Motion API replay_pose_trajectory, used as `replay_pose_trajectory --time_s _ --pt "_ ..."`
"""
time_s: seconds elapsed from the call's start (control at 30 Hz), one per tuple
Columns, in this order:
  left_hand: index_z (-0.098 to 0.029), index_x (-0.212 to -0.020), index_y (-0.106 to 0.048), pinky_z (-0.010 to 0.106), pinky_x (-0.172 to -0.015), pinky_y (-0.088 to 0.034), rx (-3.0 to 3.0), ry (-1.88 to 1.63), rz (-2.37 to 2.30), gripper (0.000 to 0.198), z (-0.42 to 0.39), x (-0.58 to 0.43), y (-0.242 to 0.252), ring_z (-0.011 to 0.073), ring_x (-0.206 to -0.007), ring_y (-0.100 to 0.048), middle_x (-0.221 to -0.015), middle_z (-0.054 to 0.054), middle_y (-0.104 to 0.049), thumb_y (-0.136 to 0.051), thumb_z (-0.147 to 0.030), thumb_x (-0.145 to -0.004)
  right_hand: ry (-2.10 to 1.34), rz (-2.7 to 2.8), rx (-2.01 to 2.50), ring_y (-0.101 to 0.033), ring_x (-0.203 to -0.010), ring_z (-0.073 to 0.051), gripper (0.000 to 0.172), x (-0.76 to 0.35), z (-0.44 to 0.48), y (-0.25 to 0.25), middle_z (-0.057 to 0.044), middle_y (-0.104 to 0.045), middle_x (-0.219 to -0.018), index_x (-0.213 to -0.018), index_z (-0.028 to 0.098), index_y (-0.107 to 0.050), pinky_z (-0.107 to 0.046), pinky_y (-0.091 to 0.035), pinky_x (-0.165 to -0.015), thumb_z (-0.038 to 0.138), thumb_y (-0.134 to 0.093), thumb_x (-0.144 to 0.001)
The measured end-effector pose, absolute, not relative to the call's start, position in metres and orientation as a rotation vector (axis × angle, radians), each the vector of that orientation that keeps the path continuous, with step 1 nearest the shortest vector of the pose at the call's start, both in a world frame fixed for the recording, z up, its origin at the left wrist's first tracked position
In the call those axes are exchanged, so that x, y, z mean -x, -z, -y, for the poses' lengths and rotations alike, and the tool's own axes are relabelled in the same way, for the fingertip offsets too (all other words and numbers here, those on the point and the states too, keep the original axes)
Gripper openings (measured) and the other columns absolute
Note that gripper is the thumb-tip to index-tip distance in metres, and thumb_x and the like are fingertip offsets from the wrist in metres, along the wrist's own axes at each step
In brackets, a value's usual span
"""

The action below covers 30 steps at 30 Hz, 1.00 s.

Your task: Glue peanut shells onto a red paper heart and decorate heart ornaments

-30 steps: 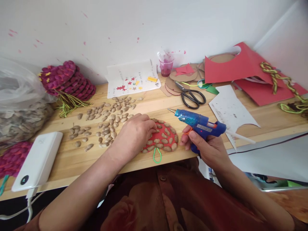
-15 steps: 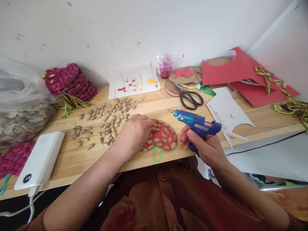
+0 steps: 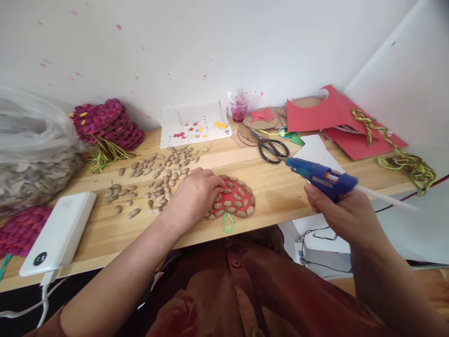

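Observation:
My left hand [image 3: 197,195] rests over the left side of a round red disc [image 3: 235,188], its fingers bent together at the rim. Whatever is under the fingertips is hidden. Peanuts in the shell [image 3: 238,204] are spread over the disc, and a bright green loop [image 3: 228,223] sticks out at its near edge. In my right hand [image 3: 343,210] is a blue hot glue gun [image 3: 317,177], with the nozzle aimed left, toward the scissors, and a white glue stick [image 3: 387,199] out of its back. Loose peanuts [image 3: 159,192] lie left of my left hand.
At the back stand black-handled scissors [image 3: 271,149], a cup of pink liquid [image 3: 239,111] and a sticker sheet [image 3: 194,124]. Red card [image 3: 312,114] and yarn [image 3: 407,161] lie right. On the left are purple stacked discs [image 3: 112,121], a bag [image 3: 35,173] and a white power bank [image 3: 58,234].
My right hand has carried the glue gun away from the disc to the right. My left hand stays at the disc's left side. The view has shifted slightly.

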State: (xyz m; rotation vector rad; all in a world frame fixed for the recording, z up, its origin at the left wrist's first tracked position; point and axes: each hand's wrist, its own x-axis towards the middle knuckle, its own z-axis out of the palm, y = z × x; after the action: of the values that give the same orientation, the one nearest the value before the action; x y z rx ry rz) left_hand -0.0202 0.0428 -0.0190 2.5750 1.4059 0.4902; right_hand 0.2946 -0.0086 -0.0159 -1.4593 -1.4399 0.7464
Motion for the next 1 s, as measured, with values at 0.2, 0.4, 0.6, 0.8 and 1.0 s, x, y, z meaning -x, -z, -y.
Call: replay_pose_trajectory --time_s 0.2,0.4,0.6,0.8,1.0 --pt "-0.019 -0.092 -0.078 0.038 -0.083 -0.054 -2.651 -0.400 -1.382 0.018 -0.043 0.014 0.020 0.0245 -0.088 -0.064 -0.088 0.008 -0.073 -0.060 -0.018 -0.095 -0.331 1.650 1.778 -0.069 -0.088 -0.029 0.029 -0.325 -0.001 0.017 -0.007 -0.072 -0.094 -0.112 0.025 -0.071 -0.040 -0.054 -0.075 0.046 -0.063 -0.093" --pt "-0.020 -0.092 -0.078 0.038 -0.083 -0.054 -2.668 -0.404 -1.367 0.022 -0.045 0.017 0.024 0.0249 -0.088 -0.066 -0.090 0.008 -0.074 -0.057 -0.021 -0.096 -0.216 1.777 1.789 -0.064 -0.122 -0.038 0.050 -0.345 -0.006 0.030 -0.016 -0.069 -0.133 -0.143 0.021 -0.059 -0.056 -0.049 -0.100 0.036 -0.053 -0.096" --pt "-0.020 -0.093 -0.078 0.038 -0.084 -0.054 -2.612 -0.499 -1.460 0.023 -0.048 0.028 0.019 0.0246 -0.089 -0.067 -0.092 0.007 -0.075 -0.056 -0.023 -0.096 0.045 1.920 1.907 -0.067 -0.103 -0.042 0.055 -0.363 -0.015 0.047 -0.023 -0.074 -0.111 -0.141 0.011 -0.062 -0.062 -0.051 -0.092 0.035 -0.052 -0.093" --pt "-0.019 -0.091 -0.079 0.040 -0.084 -0.053 -2.549 -0.447 -1.473 0.016 -0.047 0.029 0.013 0.0261 -0.089 -0.066 -0.091 0.008 -0.074 -0.062 -0.019 -0.092 0.145 1.930 1.980 -0.068 -0.104 -0.046 0.054 -0.360 -0.021 0.049 -0.026 -0.074 -0.114 -0.139 0.006 -0.063 -0.062 -0.053 -0.090 0.033 -0.051 -0.094" --pt "-0.018 -0.093 -0.079 0.040 -0.082 -0.052 -2.634 -0.434 -1.350 0.018 -0.048 0.020 0.019 0.0263 -0.088 -0.063 -0.089 0.008 -0.073 -0.061 -0.016 -0.094 0.044 1.813 1.967 -0.067 -0.116 -0.044 0.053 -0.347 -0.014 0.038 -0.020 -0.072 -0.130 -0.139 0.014 -0.064 -0.059 -0.055 -0.093 0.035 -0.055 -0.091"
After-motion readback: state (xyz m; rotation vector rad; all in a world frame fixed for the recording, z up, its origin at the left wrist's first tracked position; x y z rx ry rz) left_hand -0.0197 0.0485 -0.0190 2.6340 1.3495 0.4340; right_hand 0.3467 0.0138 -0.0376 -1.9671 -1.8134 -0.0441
